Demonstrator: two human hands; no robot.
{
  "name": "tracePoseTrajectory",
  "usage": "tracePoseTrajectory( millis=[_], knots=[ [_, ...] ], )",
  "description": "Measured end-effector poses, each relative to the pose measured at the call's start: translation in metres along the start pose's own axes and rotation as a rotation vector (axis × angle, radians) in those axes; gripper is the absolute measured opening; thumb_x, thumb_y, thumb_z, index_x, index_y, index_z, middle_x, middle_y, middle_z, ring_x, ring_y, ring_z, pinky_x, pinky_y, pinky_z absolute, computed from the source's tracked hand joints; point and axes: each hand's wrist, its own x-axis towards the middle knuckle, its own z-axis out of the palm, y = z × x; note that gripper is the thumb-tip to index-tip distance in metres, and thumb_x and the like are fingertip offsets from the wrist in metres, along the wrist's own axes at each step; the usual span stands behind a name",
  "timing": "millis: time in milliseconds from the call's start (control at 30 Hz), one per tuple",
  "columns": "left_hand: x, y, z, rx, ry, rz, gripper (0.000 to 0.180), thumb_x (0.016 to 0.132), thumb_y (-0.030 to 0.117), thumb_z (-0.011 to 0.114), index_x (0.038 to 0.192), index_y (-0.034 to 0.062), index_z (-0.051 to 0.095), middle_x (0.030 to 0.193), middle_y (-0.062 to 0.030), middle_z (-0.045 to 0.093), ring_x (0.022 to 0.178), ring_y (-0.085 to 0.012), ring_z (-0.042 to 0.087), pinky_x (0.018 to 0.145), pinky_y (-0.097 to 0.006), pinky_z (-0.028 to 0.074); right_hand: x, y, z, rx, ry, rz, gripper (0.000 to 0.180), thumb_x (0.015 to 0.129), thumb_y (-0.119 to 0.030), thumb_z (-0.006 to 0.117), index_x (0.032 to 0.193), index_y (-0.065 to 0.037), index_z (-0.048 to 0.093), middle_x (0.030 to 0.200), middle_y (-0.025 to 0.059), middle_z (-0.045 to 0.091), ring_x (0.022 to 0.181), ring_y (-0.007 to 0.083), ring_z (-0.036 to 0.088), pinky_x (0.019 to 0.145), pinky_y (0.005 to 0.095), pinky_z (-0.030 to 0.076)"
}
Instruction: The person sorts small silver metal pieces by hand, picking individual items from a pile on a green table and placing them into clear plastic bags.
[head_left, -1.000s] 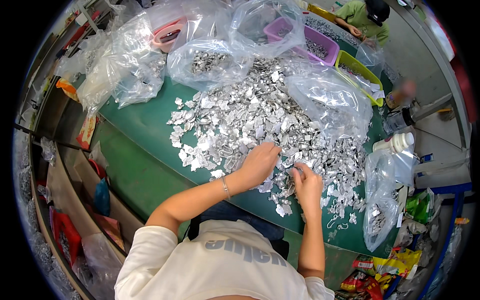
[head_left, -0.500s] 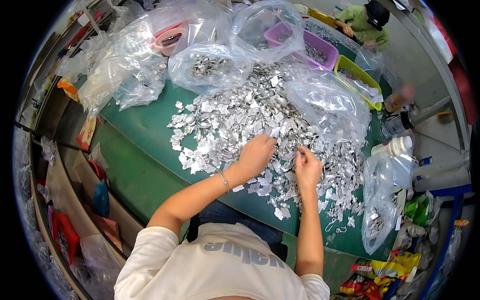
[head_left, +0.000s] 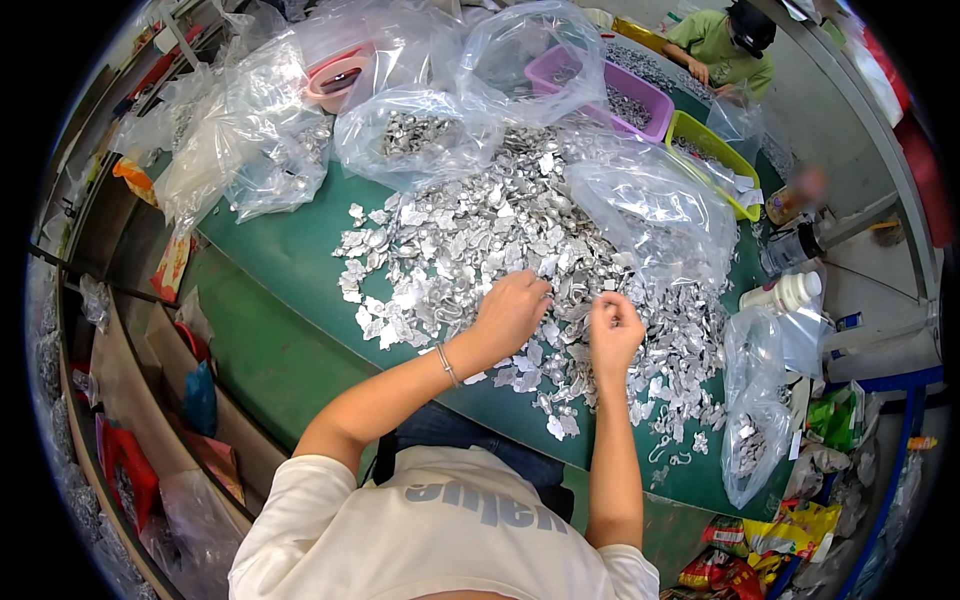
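The left hand (head_left: 512,312) lies palm down with its fingers curled loosely onto the wide heap of small silvery metal pieces (head_left: 470,230) spread across the green table top (head_left: 290,270); a thin bracelet (head_left: 447,364) circles its wrist. Just beside it, the right hand (head_left: 612,330) is bunched into a loose fist with the fingertips drawn together at the top, seemingly pinching something small, though what it grips cannot be told. Both hands rest at the near edge of the heap, close together but not touching.

Beyond the heap, crumpled clear plastic bags (head_left: 420,140) partly filled with the same pieces crowd the far side of the table, and another clear bag (head_left: 650,205) slumps over the heap's right part. A purple plastic tray (head_left: 655,100) and a yellow-green plastic tray (head_left: 715,150) stand behind it. Near the right edge stands a white plastic bottle (head_left: 785,292), with a further clear bag of pieces (head_left: 750,440) hanging below it. At the far end another person in a green shirt (head_left: 720,45) bends over the table
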Motion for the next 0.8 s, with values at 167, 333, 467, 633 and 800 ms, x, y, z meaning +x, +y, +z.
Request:
tracePoseTrajectory(
  millis=[167,333,467,633,800],
  knots=[
    [0.016,0.007,0.022,-0.048,0.031,0.088,0.013,0.076,0.009,0.064,0.087,0.0033,0.060,0.078,-0.0113,0.053,0.076,-0.0305,0.055,0.067,-0.039,0.044,-0.002,-0.021,-0.033,1.263,-0.018,0.602,0.015,0.089,-0.019,0.049,0.095,-0.006,0.053,0.081,0.0062,0.051,0.057,0.0125,0.044,0.039,0.0223,0.029],
    [0.042,0.012,0.053,0.148,-0.102,0.157,0.008,0.075,0.010,0.062,0.078,0.0036,0.059,0.077,-0.0102,0.055,0.079,-0.0302,0.055,0.070,-0.040,0.044,-0.012,0.006,-0.053,1.293,-0.170,0.600,0.021,0.095,-0.021,0.044,0.093,-0.004,0.055,0.059,-0.0010,0.035,0.047,0.0088,0.034,0.036,0.0207,0.028],
    [0.045,0.010,0.060,-0.071,0.121,0.130,0.008,0.078,0.010,0.061,0.074,0.0032,0.059,0.068,-0.0111,0.053,0.068,-0.0286,0.056,0.060,-0.040,0.044,-0.016,-0.004,-0.056,0.418,-0.075,0.407,0.012,0.089,-0.007,0.057,0.096,0.001,0.062,0.054,-0.0072,0.038,0.047,0.0011,0.029,0.041,0.0185,0.020],
    [0.031,-0.006,0.028,-1.865,-0.281,-0.647,0.018,0.080,0.011,0.050,0.097,0.0063,0.051,0.079,-0.0070,0.054,0.058,-0.0116,0.041,0.048,-0.023,0.032,-0.013,-0.002,-0.048,0.110,-0.072,0.184,0.013,0.081,-0.004,0.064,0.093,-0.004,0.068,0.053,-0.0067,0.043,0.049,0.0016,0.035,0.044,0.0213,0.027],
    [0.015,0.010,-0.008,-1.691,-0.167,-0.944,0.018,0.088,0.018,0.045,0.096,0.0033,0.051,0.077,-0.0079,0.054,0.054,-0.0115,0.041,0.046,-0.022,0.030,-0.019,-0.012,-0.018,-0.504,-0.120,-0.042,0.009,0.076,-0.014,0.069,0.080,-0.007,0.066,0.055,0.0070,0.055,0.047,0.0216,0.051,0.047,0.0340,0.040]
  ],
)
